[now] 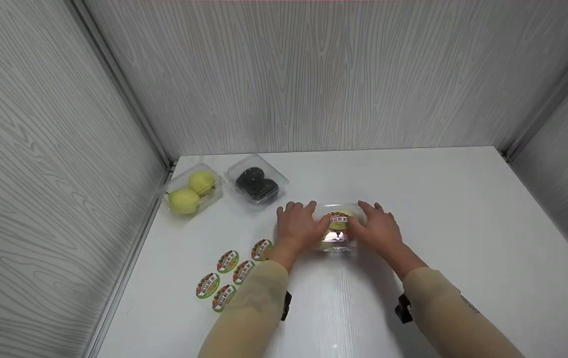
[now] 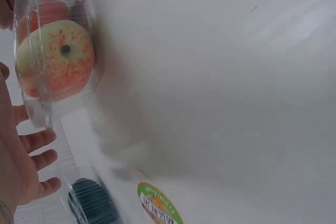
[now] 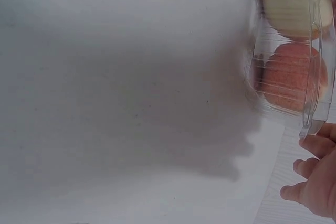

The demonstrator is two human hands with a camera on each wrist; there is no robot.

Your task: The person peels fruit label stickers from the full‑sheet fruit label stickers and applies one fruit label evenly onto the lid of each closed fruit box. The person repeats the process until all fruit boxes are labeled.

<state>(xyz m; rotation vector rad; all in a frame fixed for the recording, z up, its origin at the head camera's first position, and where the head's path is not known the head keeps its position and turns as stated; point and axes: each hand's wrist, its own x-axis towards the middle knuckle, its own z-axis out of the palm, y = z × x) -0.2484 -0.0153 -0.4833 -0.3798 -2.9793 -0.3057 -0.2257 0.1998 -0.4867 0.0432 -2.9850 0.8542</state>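
Observation:
A clear plastic clamshell box with red-and-yellow fruits inside stands between the two hands. On its lid lies an oval fruit sticker. My left hand is at the box's left side, its thumb reaching over the lid to the sticker's left edge. From the opposite side my right hand does the same, thumb at the sticker's right edge. The other fingers of both hands are spread out along the box's sides. In the right wrist view, a fingertip touches the box's corner.
At the back left sit a clear box holding yellow-green pears and another box with dark fruits. Several oval stickers lie by the left forearm. Grey wood-grain panels border the white table.

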